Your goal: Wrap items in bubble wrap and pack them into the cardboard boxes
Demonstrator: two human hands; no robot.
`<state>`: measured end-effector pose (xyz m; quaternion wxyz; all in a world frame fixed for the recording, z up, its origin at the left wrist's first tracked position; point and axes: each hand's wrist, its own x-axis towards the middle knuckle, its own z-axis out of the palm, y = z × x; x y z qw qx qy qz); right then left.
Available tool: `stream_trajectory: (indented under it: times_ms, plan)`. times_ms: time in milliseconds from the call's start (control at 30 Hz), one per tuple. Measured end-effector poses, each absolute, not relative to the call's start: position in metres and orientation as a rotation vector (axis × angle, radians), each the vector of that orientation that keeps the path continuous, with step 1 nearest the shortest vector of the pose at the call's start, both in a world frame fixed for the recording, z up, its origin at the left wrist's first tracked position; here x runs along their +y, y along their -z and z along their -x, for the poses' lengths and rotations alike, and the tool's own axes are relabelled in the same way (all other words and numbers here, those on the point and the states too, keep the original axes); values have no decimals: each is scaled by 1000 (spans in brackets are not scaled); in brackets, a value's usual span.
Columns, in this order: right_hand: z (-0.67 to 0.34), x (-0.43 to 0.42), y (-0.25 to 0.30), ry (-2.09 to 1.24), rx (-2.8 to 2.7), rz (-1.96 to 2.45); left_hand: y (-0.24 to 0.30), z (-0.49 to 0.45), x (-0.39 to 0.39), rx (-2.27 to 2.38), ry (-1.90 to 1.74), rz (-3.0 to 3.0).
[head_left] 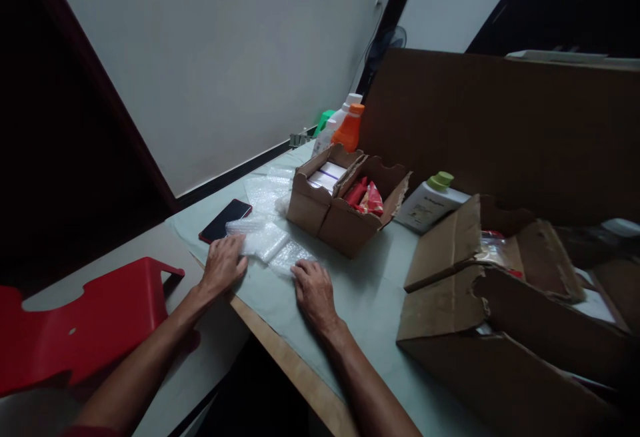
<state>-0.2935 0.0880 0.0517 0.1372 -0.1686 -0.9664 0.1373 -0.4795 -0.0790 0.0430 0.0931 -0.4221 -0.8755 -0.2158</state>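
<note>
Foremost, one pale wall (225,77), running behind the left half of the scene. One brown panel (500,124), upright along the far side of the table. One table (375,297), spread with a pale green cover, a wooden edge showing at the near side. One red plastic stool (115,317), left of the table, partly behind the left forearm. Cardboard boxes (440,250), open-topped, grouped at the right, packaged goods inside. Two smaller cardboard boxes (307,214), side by side near the middle: white packs in the left one, red packets (370,198) in the right. Clear bubble wrap (263,240), lying on the table between phone and smaller boxes, in front of the person. One white bottle (425,207), green-capped, leaning right of the smaller boxes. Left hand (223,262), fingers bent on the wrap's left end; right hand (316,294), fingers curled at its right end; whether either grips cannot be told. One orange bottle (347,132), behind the boxes. One dark phone (226,220), red-edged, flat, just beyond the left hand.
</note>
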Motion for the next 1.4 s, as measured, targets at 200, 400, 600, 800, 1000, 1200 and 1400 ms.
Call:
stream_trajectory:
  times_ms: [200,400,600,800,1000,1200,1400]
  plan:
    - [285,94,-57,-414,-2746,481,-53,494,-75,-2589,688,1159]
    - [266,90,-56,-429,-2725,472,-72,507,-72,-2586,800,1002]
    - [256,84,-59,-482,-2702,441,-89,518,-63,-2616,844,901]
    - [281,95,-80,-458,-2734,474,-102,544,-52,-2671,805,817]
    - [335,106,-87,-400,-2801,540,-105,563,-36,-2658,738,845]
    - [354,106,-79,-428,-2796,591,-100,558,-39,-2617,761,820]
    - [328,108,-80,-614,-2598,563,-102,511,-77,-2711,1320,1004]
